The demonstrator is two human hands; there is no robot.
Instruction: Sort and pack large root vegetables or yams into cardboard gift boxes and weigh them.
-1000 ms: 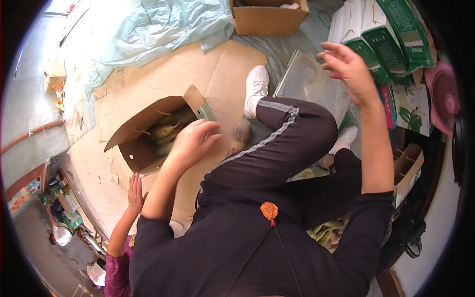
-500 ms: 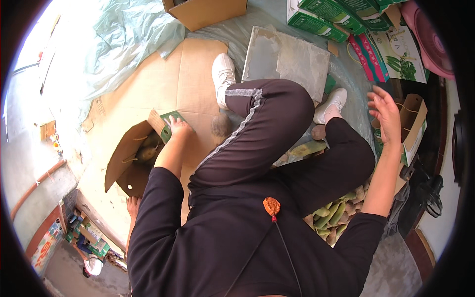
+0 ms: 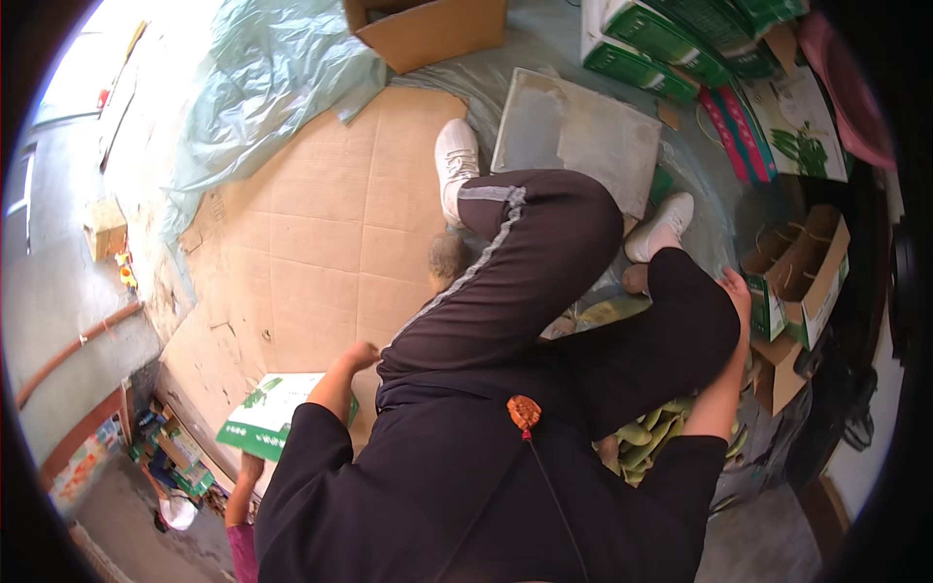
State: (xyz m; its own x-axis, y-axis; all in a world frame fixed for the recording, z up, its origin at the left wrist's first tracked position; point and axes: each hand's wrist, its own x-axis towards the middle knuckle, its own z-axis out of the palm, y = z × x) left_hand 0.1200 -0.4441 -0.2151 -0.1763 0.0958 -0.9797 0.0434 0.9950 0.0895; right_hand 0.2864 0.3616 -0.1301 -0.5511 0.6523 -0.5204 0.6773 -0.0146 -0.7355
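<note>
My left hand (image 3: 362, 357) hovers by my left hip, above the cardboard sheet. Its fingers are turned in and too small to make out. Beside that forearm, a white and green carton (image 3: 282, 400) lies partly under my arm, and another person's hand (image 3: 253, 466) with a magenta sleeve touches its near edge. Out to the right of my knee is my right hand (image 3: 736, 290), fingers loosely apart with nothing visible in them. Next to it stand open printed cartons (image 3: 799, 262) with string handles; whether my fingers touch them I cannot tell.
Flattened cardboard (image 3: 311, 233) covers the floor at left, with a brown rounded lump (image 3: 447, 257) by my leg. Green and brown produce (image 3: 656, 437) is heaped under my right thigh. A grey slab (image 3: 573, 136), a brown carton (image 3: 432, 34) and green boxes (image 3: 661, 44) stand ahead.
My left hand has come off the carton and drawn back to my hip. The carton has shifted nearer, beside the other person's hand. My right hand has lowered to beside my knee.
</note>
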